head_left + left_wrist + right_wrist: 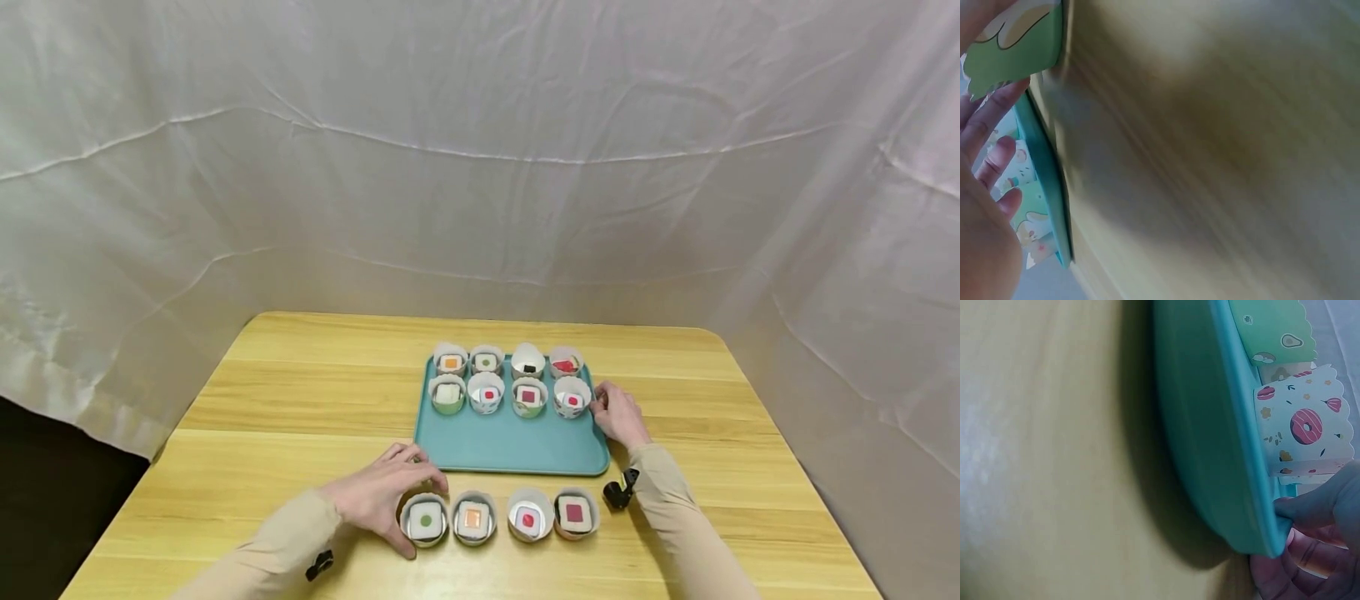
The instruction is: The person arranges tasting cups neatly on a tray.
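Observation:
My left hand (381,493) reaches round the leftmost paper cup (424,540) of the front row, thumb on the near side and fingers on the far side. Inside that cup sits a white square piece with a green dot (426,520). From the left wrist, the same cup shows a green printed wall (1029,56) with fingers against it. My right hand (621,415) pinches the right rim of a teal tray (487,446), thumb over the rim and fingers beneath, as the right wrist view shows. The tray lies on the wooden table.
Several paper cups with food-like pieces stand in two rows on the tray's far half, one a donut-print cup (1304,422) near my right hand. Beside the held cup are an orange-centred piece's cup (474,540) and two more (529,534). Grey cloth (480,208) hangs around the table.

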Motion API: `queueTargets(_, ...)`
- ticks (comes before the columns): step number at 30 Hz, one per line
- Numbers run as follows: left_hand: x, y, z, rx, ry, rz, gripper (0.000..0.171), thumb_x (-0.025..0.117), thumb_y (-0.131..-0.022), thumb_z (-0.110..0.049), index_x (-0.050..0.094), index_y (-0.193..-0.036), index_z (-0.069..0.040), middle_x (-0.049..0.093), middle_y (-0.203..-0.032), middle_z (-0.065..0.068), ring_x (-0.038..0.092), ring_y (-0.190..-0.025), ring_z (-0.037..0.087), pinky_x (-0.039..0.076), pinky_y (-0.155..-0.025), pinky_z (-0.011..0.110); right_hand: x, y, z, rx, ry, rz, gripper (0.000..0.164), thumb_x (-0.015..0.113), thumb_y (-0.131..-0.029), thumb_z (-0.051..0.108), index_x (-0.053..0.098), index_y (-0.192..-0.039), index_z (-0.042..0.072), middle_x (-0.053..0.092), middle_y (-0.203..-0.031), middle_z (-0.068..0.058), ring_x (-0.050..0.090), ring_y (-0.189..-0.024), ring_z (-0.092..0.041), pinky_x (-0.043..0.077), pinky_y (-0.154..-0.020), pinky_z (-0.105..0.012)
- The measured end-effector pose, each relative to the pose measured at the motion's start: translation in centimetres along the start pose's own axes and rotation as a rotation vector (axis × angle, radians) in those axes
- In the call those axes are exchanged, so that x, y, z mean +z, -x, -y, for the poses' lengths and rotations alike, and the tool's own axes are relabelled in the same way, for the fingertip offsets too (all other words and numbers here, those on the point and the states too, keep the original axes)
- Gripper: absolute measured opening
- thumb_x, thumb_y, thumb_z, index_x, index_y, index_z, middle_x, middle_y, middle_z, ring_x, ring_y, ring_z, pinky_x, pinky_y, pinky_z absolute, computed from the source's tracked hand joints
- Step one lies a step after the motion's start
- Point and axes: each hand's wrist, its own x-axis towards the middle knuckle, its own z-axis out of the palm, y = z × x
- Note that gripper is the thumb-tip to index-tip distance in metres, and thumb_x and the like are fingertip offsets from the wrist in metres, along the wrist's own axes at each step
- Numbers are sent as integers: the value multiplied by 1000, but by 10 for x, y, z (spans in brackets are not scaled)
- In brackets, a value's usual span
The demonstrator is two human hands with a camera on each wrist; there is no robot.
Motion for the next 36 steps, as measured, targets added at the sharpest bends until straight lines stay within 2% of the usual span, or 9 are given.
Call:
queueTargets(6,3,1,-2,-35,50,8,70,94,-57,-47,59,-117,-39,47,-117,-10,38,-109,8,45,-95,31,0,1,1,-1,3,4,19,58,-94,8,62,-106,-6,61,-80,-11,56,-72,-24,43,-65,-32)
queueTargets(12,4,2,-2,-54,62,-13,64,95,-58,-43,61,-112,-38,49,-115,-11,38,-109,8,46,-95,31,0,1,1,1,-7,3,19,57,-94,8,61,-106,-6,60,-80,-11,56,-72,-24,42,-65,-32)
queueTargets(24,4,5,2,-17,111,-36,58,92,-66,-39,62,-116,-33,58,-117,-14,44,-112,8,48,-98,33,1,-1,-2,5,0,1,20,57,-93,8,61,-107,-6,61,-82,-11,57,-75,-26,43,-68,-35)
queueTargets(31,-1,5,3,18,98,-86,58,91,-68,-37,62,-118,-28,66,-114,-16,52,-112,10,50,-99,35,0,0,-1,-7,-2,-9,20,57,-93,9,61,-105,-6,61,-81,-12,57,-74,-26,43,-67,-35)
queueTargets(36,-6,6,2,-11,152,-79,59,90,-71,-32,61,-121,-25,68,-113,-13,56,-109,10,53,-95,34,1,0,-1,1,-1,-4,19,58,-93,9,61,-106,-5,60,-81,-11,57,-74,-26,43,-68,-35)
